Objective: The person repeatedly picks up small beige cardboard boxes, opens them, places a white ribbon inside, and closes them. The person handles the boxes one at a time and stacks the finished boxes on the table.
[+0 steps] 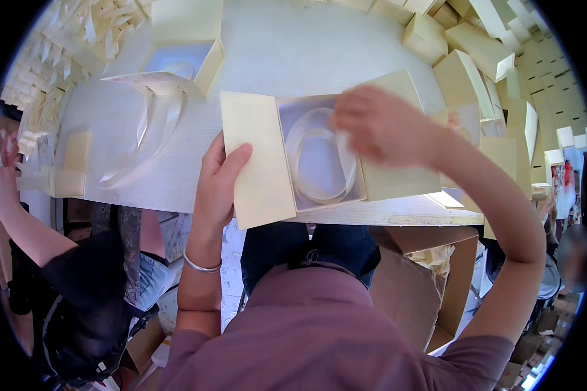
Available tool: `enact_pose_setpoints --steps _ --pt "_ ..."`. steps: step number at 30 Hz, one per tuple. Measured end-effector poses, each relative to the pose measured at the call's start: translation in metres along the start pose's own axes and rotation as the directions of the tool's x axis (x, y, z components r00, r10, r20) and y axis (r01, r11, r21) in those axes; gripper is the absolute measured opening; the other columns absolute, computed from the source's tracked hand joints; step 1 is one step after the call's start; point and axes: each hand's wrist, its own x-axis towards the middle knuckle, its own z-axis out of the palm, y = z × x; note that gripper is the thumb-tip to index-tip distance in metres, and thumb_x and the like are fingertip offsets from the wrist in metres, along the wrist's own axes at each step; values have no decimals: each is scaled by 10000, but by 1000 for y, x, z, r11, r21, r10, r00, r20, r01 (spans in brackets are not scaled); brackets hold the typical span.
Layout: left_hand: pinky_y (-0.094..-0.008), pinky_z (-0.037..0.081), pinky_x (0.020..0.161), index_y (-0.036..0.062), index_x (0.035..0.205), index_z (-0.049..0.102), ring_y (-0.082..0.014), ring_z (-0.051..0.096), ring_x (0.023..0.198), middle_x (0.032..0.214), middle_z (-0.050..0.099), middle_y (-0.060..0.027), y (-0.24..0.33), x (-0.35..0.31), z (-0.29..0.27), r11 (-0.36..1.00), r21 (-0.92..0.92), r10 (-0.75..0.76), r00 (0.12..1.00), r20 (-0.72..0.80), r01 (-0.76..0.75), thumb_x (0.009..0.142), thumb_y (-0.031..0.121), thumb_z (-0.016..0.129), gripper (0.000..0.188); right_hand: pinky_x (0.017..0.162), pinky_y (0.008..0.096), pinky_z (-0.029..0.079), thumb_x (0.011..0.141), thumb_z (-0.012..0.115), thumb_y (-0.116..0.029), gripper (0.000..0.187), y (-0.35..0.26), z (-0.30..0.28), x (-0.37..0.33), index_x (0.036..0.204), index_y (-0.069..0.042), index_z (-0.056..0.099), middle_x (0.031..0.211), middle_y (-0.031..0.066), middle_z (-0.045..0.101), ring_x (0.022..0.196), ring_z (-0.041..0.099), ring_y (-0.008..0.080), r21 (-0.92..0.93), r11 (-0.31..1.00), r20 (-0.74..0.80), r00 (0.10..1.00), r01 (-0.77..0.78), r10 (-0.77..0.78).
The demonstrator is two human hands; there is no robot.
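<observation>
An opened cream gift box tilts at the table's near edge, its two flaps spread to the left and right. My left hand grips the left flap, thumb on its face and fingers behind it. Inside the box lies a coiled white ribbon against a pale lining. Over the box's upper right part is my right hand, close to the ribbon's edge. Its fingers look curled but are smeared by motion, so whether they pinch the ribbon cannot be made out.
Another open cream box stands at the far left, white ribbons trailing from it. Cream boxes are heaped at the right. A co-worker's hand works at the left edge. Below the table stands an open cardboard carton.
</observation>
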Motion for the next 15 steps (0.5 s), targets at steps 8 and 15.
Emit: enact_pose_setpoints --steps 8,15 --pt "-312 361 896 -1 1243 365 -229 456 1082 1197 449 -148 29 2 26 520 640 607 772 189 -565 796 165 566 517 793 349 402 775 510 -102 99 -20 -13 9 785 -19 564 882 113 542 875 519 250 626 750 228 970 -215 87" --pt "-335 359 909 27 1151 484 -242 500 1060 1091 553 -140 57 3 68 359 702 428 777 462 -615 761 158 604 428 929 404 327 735 525 -80 157 -21 1 -3 859 -55 618 853 78 556 962 506 223 181 983 141 988 42 -68"
